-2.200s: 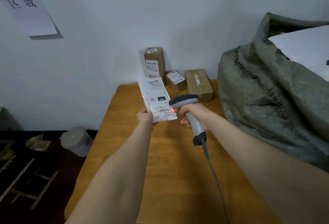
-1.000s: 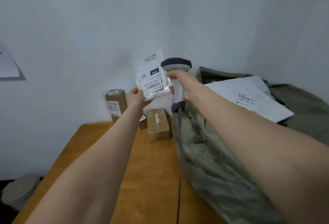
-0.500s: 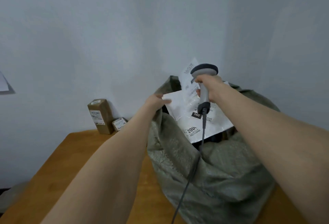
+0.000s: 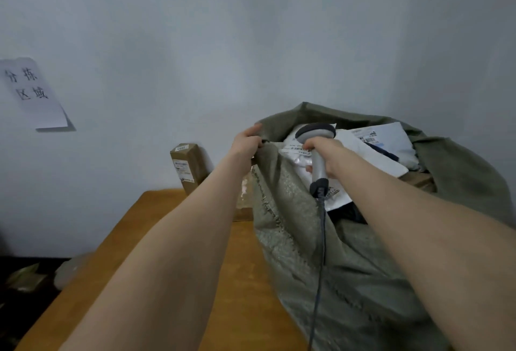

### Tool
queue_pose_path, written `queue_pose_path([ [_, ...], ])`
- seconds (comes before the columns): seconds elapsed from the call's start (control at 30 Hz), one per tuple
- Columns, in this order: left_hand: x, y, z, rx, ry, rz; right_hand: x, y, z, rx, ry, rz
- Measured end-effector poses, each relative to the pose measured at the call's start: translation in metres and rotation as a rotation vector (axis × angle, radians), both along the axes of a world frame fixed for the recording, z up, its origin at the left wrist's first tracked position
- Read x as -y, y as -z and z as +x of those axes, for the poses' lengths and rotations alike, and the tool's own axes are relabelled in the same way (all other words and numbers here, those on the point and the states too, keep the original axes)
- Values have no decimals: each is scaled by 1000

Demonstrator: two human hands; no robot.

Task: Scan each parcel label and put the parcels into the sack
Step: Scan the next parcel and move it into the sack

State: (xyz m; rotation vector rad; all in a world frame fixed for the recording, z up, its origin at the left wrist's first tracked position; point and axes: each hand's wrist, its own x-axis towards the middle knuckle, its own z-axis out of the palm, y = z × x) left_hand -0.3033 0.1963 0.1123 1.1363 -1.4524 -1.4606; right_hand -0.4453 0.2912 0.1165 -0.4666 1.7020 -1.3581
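Soft, dim, even light on the wall (image 4: pixel 251 43); the paper sign (image 4: pixel 33 93) throws a thin shadow to its lower right. Wide-angle stretch swells the near forearms (image 4: pixel 167 253); sack (image 4: pixel 293 253) interior and lower-left corner fall dark.

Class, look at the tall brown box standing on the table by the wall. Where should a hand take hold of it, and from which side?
Grip the tall box round its upper half, coming from the front and above. It stands upright and narrow, the wall is right behind it, and its label faces forward, so leave that face uncovered.
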Motion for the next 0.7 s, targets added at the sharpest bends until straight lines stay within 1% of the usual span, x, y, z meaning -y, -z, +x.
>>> queue_pose_path([
  [0.13,-10,-9,9,-70,38,130,-14,-21,-8,-150,98,-67],
  [0.2,-13,-11,20,-82,-45,167,-16,-38,-3,-194,94,-127],
  [0.23,-12,-11,26,-74,-103,159,-15,-46,2,-173,77,-164],
  [0.3,-3,-7,44,-53,-216,140,-8,-58,20,-51,8,-215],
  [0.37,8,-4,65,-54,-305,166,2,-64,52,49,-111,-237],
  [0.43,21,5,88,-52,-355,219,19,-54,87,112,-194,-220],
  [0.53,48,28,120,47,-373,258,55,-19,134,98,-241,-118],
  [0.7,104,89,156,228,-360,265,126,70,183,29,-172,60],
])
